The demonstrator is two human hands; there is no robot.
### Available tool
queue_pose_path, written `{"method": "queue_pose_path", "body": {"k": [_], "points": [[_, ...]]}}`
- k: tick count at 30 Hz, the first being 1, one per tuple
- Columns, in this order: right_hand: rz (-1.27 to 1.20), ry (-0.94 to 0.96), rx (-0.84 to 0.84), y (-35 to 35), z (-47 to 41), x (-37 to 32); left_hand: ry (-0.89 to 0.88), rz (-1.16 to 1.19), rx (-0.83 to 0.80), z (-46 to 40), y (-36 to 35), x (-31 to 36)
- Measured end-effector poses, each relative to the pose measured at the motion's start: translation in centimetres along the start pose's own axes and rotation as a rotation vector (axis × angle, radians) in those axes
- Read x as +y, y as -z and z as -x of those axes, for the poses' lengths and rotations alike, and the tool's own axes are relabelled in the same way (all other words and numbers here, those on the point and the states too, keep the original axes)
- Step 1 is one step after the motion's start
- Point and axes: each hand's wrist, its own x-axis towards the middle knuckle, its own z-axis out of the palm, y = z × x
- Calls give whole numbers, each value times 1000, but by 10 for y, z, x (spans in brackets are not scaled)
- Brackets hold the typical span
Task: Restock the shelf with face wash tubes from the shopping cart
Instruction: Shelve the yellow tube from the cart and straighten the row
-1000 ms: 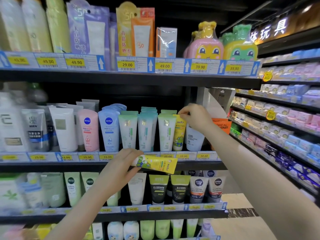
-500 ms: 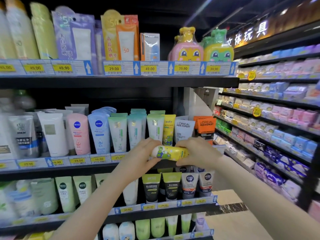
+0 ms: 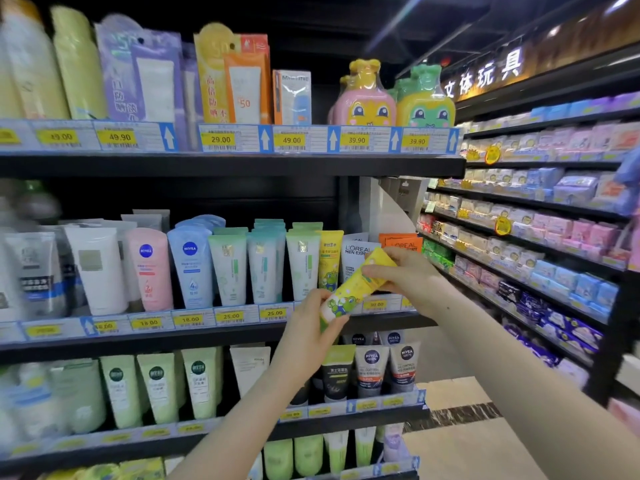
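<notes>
A yellow face wash tube with a green frog print is tilted, its upper end pointing up and right. My left hand grips its lower end and my right hand grips its upper end. The tube is in front of the middle shelf, just below a matching yellow tube that stands upright between green-capped tubes and the L'Oreal packs. The shopping cart is out of view.
The middle shelf holds a row of upright tubes: white, pink and blue Nivea, pale green. The top shelf overhangs them. More tubes, including Nivea Men, fill the lower shelf. An aisle floor and packaged goods lie to the right.
My right hand left the standing tubes and came down to take the far end of the yellow tube. Both hands then lifted and tilted it from flat towards upright.
</notes>
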Motion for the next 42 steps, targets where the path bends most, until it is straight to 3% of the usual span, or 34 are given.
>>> {"method": "queue_pose_path", "body": {"k": [4, 9, 13, 16, 25, 31, 36, 42], "points": [[-35, 152, 57, -7, -12, -13, -1, -13, 44, -4, 4, 2], [259, 365, 135, -12, -34, -46, -197, -579, 155, 3, 25, -37], [428, 421, 68, -21, -55, -49, -247, -717, 76, 7, 29, -58], [490, 400, 8, -27, -67, -39, -249, -724, 79, 6, 31, -55], [545, 368, 36, -31, -75, -13, -227, -703, 50, 8, 32, -56], [524, 465, 136, -32, -72, -13, -198, -658, 52, 8, 32, -55], [486, 534, 301, 1, -46, -4, -196, -452, 123, 4, 14, -30], [409, 443, 469, 64, -18, 46, -178, -286, 173, -13, -47, 22]]}}
